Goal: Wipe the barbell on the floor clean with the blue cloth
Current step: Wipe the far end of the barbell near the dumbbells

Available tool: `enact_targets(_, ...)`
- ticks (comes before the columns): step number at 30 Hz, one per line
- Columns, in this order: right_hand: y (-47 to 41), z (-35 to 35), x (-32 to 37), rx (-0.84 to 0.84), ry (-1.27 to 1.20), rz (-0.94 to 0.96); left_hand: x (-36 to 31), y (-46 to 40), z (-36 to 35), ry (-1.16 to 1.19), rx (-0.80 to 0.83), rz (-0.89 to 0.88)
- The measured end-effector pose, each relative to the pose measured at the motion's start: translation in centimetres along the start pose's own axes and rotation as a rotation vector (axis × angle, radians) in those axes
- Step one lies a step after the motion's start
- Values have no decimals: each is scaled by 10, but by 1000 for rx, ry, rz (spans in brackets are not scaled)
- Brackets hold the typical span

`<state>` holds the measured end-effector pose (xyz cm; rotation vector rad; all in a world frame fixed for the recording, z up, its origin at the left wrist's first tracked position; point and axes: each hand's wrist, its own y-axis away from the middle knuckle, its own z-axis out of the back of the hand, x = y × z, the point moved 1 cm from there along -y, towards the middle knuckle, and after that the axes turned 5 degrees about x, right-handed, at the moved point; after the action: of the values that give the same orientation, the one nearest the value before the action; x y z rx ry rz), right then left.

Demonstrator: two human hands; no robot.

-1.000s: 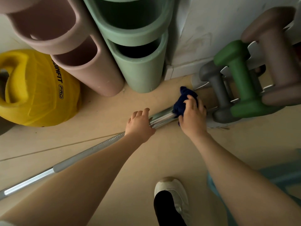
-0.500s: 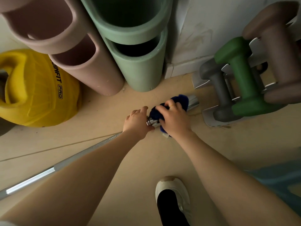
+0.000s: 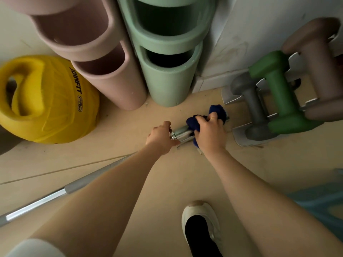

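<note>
Since a moment ago the right hand [image 3: 210, 134] has slid the blue cloth [image 3: 217, 111] back out along the bar toward the dumbbell rack [image 3: 241, 138] at the right of the frame, baring a little chrome beside the left hand [image 3: 160, 137]. Both hands stay put on the barbell [image 3: 181, 131], which lies on the tan floor [image 3: 111, 127] with its long axis running from the lower left corner up to just right of centre, its tip hidden under the cloth. Right fingers are curled tight round cloth and sleeve together; left fingers are wrapped on the bar at the collar, steadying it. From where I stand, the next stroke runs along that diagonal, and the right hand is the one at the end. Most of the shaft, down toward lower left, looks yet to be wiped.
</note>
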<state>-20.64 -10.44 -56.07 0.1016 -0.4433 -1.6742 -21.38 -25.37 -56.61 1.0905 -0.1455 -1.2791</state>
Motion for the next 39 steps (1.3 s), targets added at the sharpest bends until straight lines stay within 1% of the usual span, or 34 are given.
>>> enact_targets(1, 4, 0, 5, 25, 9, 38, -1, 2, 0, -26, -3, -7)
enact_targets(4, 21, -8, 21, 151, -9, 236, -2, 6, -1, -169, -28, -51)
enact_targets(6, 23, -9, 18, 189, -10, 283, -4, 7, -2, -256, -32, -80)
enact_targets(7, 20, -7, 13, 192, 2, 287, -4, 7, -3, -273, -25, -89)
enact_targets(9, 13, -3, 0, 138, 22, 249, -3, 7, -4, -224, -18, -107)
enact_targets(11, 9, 3, -9, 59, 36, 118, 1, 7, -2, -120, -38, -133)
enact_targets(13, 10, 8, -5, 41, 106, 17, 7, 6, 1, -65, -50, -147)
enact_targets(14, 12, 9, 2, 59, 153, 17, 9, 5, 1, -56, -41, -139)
enact_targets(16, 19, 6, 21, 107, 191, 107, 8, 4, 0, -43, 13, -102)
enact_targets(19, 24, -6, 34, 189, 139, 281, 1, 0, 1, -50, 130, -52)
enact_targets(21, 15, -6, 22, 210, 104, 313, -1, -1, 2, -75, 165, -49)
enact_targets(23, 7, -3, 5, 147, 96, 263, -1, 0, 2, -72, 174, -47)
enact_targets(25, 4, 0, -4, 77, 104, 132, 1, 3, -2, -68, 164, -43)
enact_targets(26, 5, 1, -1, 79, 116, 98, 1, 4, -3, -69, 154, -41)
enact_targets(27, 8, 0, 4, 109, 131, 106, 1, 5, -4, -75, 142, -40)
enact_targets(30, 18, -10, 19, 216, 137, 302, -1, 6, -10, -133, 96, -57)
enact_targets(32, 16, -13, 12, 235, 118, 416, -2, 7, -14, -177, 74, -67)
enact_targets(34, 10, -13, -5, 190, 75, 412, -2, 8, -16, -206, 71, -51)
enact_targets(37, 7, -13, -25, 32, -17, 275, -2, 9, -16, -229, 77, -22)
enact_targets(39, 4, -13, -33, -19, -16, 221, -3, 9, -14, -222, 77, -5)
